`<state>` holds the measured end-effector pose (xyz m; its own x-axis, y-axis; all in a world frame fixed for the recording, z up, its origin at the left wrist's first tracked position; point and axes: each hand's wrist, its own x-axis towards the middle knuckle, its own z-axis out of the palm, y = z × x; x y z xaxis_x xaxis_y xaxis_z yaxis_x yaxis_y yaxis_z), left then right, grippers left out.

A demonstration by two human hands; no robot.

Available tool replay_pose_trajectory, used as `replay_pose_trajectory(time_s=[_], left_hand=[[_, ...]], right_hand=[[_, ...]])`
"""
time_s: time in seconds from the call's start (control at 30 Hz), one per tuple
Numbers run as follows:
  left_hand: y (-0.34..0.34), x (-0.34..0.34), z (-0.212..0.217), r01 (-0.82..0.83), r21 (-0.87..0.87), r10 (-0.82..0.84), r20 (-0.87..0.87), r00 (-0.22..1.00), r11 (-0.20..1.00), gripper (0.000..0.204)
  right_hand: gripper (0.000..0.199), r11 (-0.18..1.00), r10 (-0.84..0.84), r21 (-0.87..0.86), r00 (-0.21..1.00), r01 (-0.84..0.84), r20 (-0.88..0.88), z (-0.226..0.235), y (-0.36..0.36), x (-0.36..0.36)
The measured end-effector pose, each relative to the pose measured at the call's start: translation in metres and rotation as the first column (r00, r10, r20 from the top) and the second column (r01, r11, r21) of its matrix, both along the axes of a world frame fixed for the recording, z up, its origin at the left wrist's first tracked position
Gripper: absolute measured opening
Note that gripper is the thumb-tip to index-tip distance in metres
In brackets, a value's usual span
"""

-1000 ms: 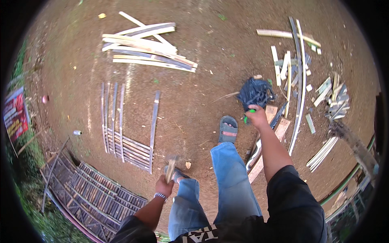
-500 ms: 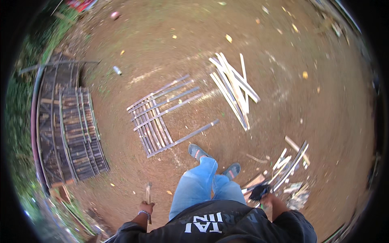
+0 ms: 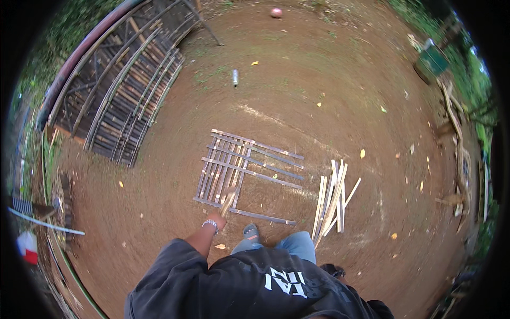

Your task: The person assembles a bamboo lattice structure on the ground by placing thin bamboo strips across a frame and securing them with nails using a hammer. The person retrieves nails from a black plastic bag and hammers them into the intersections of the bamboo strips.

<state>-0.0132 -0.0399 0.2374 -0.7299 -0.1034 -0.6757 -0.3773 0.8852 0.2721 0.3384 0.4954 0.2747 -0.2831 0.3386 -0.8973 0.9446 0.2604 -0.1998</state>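
"Closed round a wooden-handled tool (image 3: 228, 203), the left hand (image 3: 215, 219) shows in the head view."

"And the right hand?"

"Out of sight, so I cannot tell its grip."

"Where is the tool?"

"Overlapping, from this angle, the near edge of a slatted frame (image 3: 228, 166) that lies flat on brown dirt (image 3: 159, 212); loose pale strips (image 3: 334, 195) lie crisscrossed to its right."

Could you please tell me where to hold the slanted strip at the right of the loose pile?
Take the slanted strip by its far end, probably coming from the right: that end juts out clear of the other strips, while its nearer part crosses them.
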Motion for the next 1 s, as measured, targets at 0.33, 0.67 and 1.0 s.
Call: replay_pose_trajectory(time_s=[0.33,0.67,1.0], left_hand=[[0.037,-0.110,-0.048,-0.080,-0.091,0.070,-0.099,0.993,0.993,0.054],[0.082,-0.046,-0.171,-0.812,-0.038,0.785,0.285,0.550,0.582,0.021],[0.146,-0.320,-0.112,-0.459,-0.047,0.440,0.391,0.809,0.887,0.044]], right_hand=[[0.039,0.887,0.462,0.094,0.871,-0.452,-0.168,-0.069,0.228,-0.249],[0.047,0.859,0.512,0.055,0.847,-0.509,-0.147,0.019,0.300,-0.577],[0.049,0.775,0.631,0.040,0.776,-0.631,0.019,0.001,0.302,-0.845]])
